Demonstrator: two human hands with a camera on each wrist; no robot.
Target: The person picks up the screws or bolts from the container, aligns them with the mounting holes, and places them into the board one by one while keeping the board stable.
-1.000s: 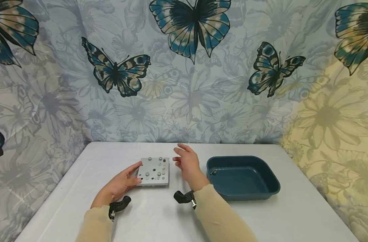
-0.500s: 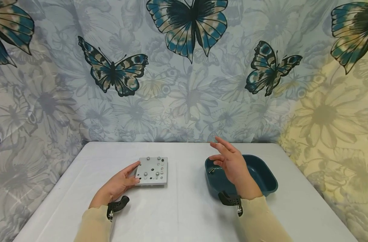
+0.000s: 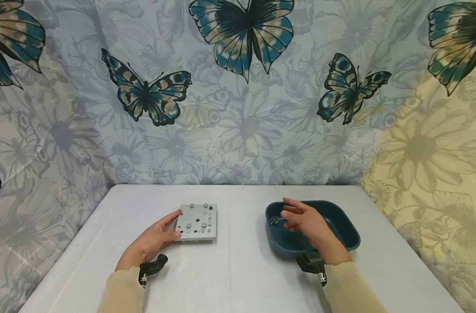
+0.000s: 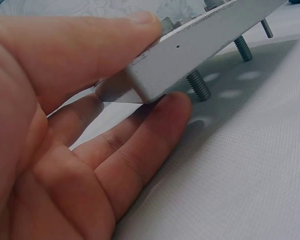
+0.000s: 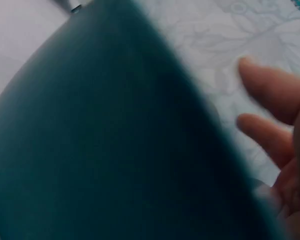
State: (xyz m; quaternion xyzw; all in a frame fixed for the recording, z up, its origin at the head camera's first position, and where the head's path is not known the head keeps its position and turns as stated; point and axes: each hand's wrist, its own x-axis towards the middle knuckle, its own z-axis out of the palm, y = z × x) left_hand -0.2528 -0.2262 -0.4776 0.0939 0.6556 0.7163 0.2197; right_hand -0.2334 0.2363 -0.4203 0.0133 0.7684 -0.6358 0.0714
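My left hand (image 3: 153, 240) grips the left edge of a flat silver metal plate (image 3: 192, 216), which has holes and several bolts in it. In the left wrist view the thumb lies on top of the plate (image 4: 177, 55), with fingers beneath its corner. Threaded bolt ends (image 4: 199, 85) stick out below, above the white cloth. Over the left part of a dark teal bin (image 3: 345, 232) is my right hand (image 3: 308, 221), fingers loosely bent and nothing seen in them. A few small metal fasteners (image 3: 275, 221) lie at the left inside the bin, beside the fingertips.
A white cloth covers the table (image 3: 238, 278). Behind its back edge hangs a floral fabric backdrop (image 3: 246, 143) with printed butterflies. The bin's tall wall (image 5: 105, 125) fills most of the right wrist view.
My right hand has moved from beside the plate rightward to the bin, then lowered over it. The left hand has kept its grip on the plate.
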